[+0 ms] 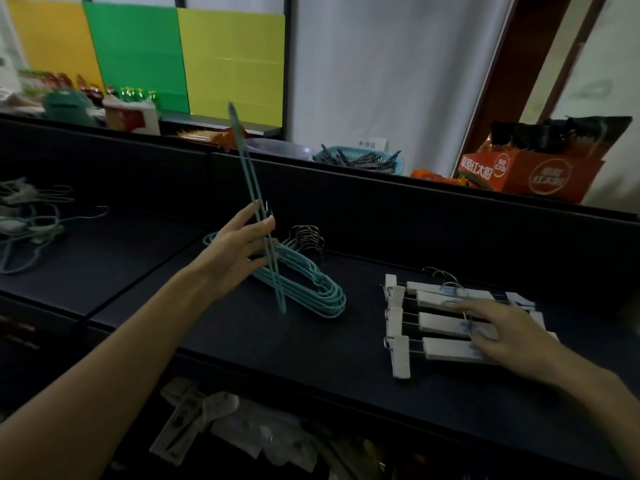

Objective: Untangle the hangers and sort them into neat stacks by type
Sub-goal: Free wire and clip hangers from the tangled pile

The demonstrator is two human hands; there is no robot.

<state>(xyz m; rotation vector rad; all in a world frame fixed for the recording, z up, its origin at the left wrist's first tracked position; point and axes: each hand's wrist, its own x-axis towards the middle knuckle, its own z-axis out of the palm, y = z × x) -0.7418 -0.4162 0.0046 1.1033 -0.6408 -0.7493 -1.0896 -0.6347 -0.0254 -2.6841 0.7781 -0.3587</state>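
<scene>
The left hand (239, 251) pinches one thin teal wire hanger (254, 202) upright, maybe to add it to the teal stack (311, 289). The right hand (498, 337) presses flat fingers on the white clip hangers (440, 320), steadying them.

Left hanger tangle (24, 216) blurred, edge-cropped

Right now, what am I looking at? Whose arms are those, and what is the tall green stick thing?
No machine here: the arms belong to a person wearing a camera on their head, so you see what they see. The left hand holds one teal hanger standing on end above a neat pile of teal hangers on the dark table. The right hand rests with straight fingers on white clip hangers. Far left lies a tangled heap of hangers, still unsorted.
</scene>
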